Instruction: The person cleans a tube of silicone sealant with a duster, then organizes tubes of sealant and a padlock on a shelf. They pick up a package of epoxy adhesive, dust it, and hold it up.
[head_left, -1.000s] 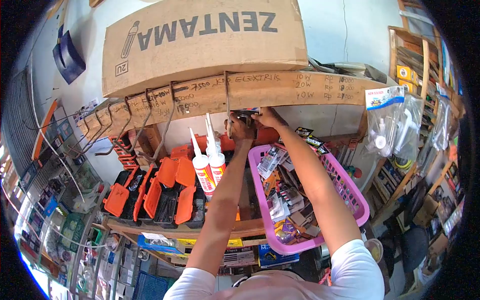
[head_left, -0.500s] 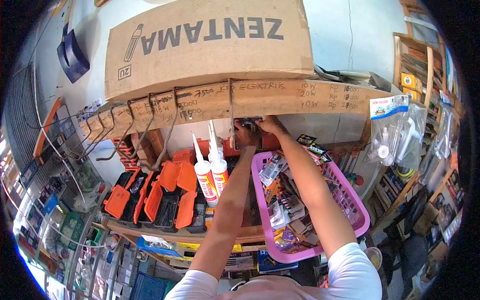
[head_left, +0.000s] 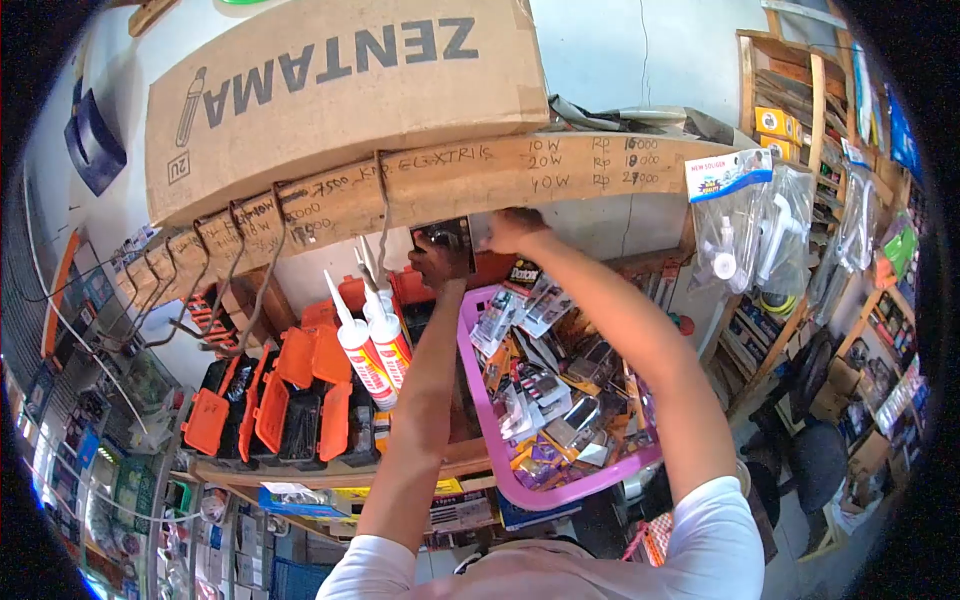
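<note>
Under the wooden beam, my left hand has its fingers closed on a dark flat package standing against the wall. What is inside the package cannot be made out. My right hand is just right of it, close below the beam and apart from the package; its fingers are bent and partly hidden. Below my forearms sits a pink plastic basket full of small carded goods and padlocks. Sealant cartridges with white nozzles stand left of my left forearm.
A handwritten wooden beam with bent metal hooks crosses above my hands. On it rests a large cardboard box. Black and orange cases sit open at left. Bagged faucet parts hang at right.
My right hand has come away from the package, moving right and up. My left hand stays on the package. The whole view has shifted, so the shelf appears further left.
</note>
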